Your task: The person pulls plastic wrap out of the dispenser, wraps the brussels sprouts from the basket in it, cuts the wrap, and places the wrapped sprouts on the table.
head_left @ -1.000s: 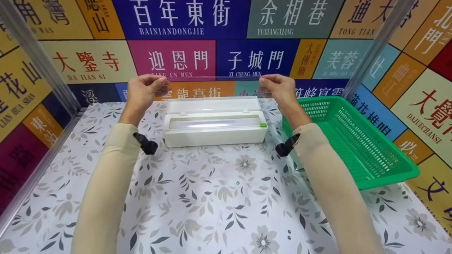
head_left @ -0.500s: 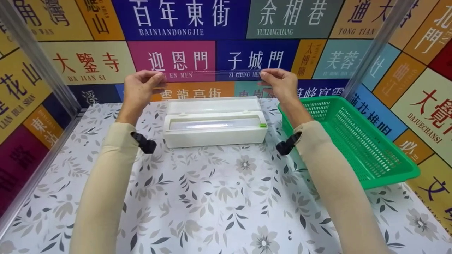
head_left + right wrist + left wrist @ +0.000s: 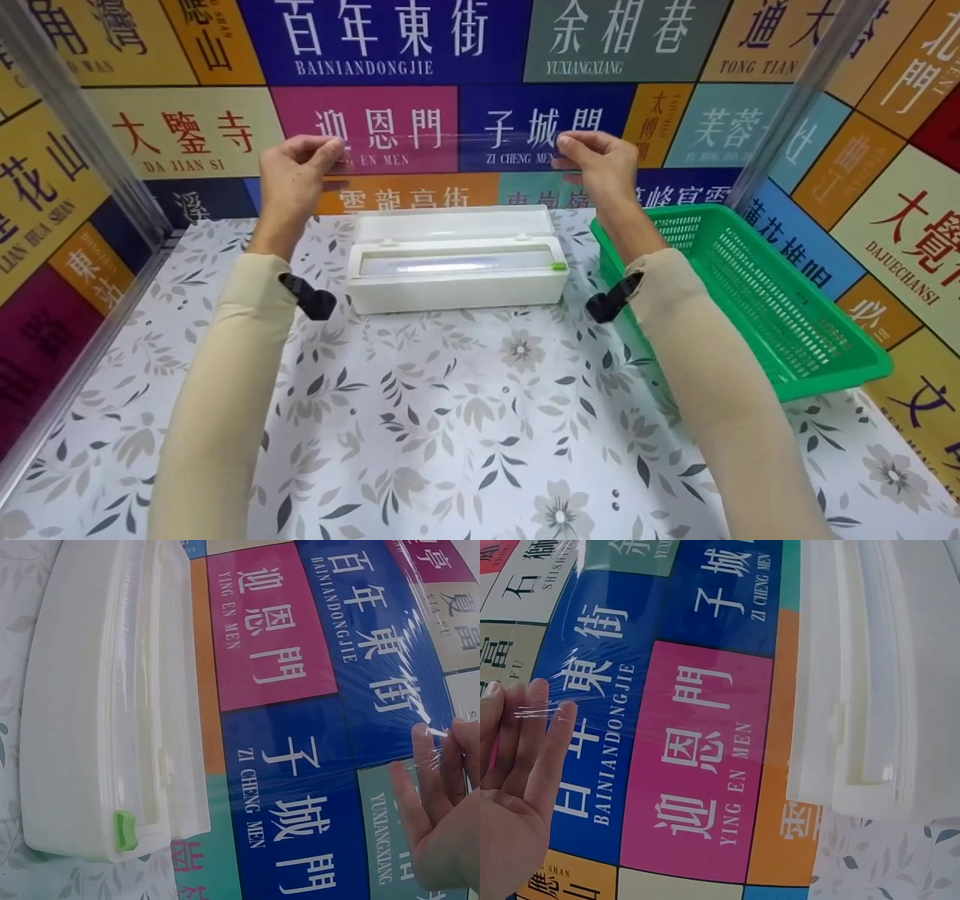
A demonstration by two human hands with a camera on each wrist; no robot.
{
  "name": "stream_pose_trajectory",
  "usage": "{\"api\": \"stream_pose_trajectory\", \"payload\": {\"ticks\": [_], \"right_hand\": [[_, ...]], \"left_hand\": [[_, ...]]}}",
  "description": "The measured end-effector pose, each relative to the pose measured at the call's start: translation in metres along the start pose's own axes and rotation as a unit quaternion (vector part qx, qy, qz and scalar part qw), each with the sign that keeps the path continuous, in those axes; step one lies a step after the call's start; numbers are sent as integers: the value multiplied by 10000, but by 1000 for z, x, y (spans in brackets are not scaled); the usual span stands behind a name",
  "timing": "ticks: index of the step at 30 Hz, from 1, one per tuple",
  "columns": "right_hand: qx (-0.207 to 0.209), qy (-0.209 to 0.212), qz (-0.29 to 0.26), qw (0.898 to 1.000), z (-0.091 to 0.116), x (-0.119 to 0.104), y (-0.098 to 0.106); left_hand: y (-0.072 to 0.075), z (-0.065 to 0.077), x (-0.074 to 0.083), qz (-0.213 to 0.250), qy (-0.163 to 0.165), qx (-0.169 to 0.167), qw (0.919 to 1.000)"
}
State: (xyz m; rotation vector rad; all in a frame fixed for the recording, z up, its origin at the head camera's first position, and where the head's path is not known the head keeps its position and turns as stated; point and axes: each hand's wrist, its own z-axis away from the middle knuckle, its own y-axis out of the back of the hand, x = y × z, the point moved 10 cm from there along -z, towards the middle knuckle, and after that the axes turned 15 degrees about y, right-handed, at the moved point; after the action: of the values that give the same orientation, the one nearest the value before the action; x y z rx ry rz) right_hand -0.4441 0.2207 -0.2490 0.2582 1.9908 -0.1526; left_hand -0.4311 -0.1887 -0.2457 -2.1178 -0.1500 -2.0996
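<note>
A sheet of clear plastic wrap [image 3: 450, 142] stretches between my two raised hands, its far edge creased and shiny near the fingers. The left hand [image 3: 295, 180] pinches one corner between thumb and fingers; the right hand [image 3: 604, 169] pinches the other. Below and between them on the table sits a white plastic wrap dispenser box [image 3: 459, 294], lid [image 3: 454, 223] raised toward the back. A green slide cutter [image 3: 125, 831] is at the right end of its front bar. Whether the sheet still joins the roll inside I cannot tell.
To the right stands a green perforated basket [image 3: 825, 386], close to my right forearm. A flower-patterned cloth [image 3: 450, 435] covers the table. Coloured sign panels [image 3: 390, 45] form the wall behind, with clear corner posts at both sides.
Both hands have risen and spread slightly apart, drawing the plastic wrap upward and keeping hold of it. The dispenser box has stayed in place.
</note>
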Motion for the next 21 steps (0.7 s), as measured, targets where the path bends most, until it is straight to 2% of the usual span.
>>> {"api": "stream_pose_trajectory", "payload": {"ticks": [5,13,17,21], "right_hand": [[-11,148,-124,9998,-3,-5,0],[81,172,-230,9996,-9,-15,2],[126,326,-328,9989,-11,-20,2],[183,592,-552,9965,-12,-25,1]], "left_hand": [[-1,0,7,224,-262,11,9994],[-1,1,17,210,-260,108,9994],[1,2,23,85,-386,292,9988],[3,3,26,324,-451,286,9980]]}}
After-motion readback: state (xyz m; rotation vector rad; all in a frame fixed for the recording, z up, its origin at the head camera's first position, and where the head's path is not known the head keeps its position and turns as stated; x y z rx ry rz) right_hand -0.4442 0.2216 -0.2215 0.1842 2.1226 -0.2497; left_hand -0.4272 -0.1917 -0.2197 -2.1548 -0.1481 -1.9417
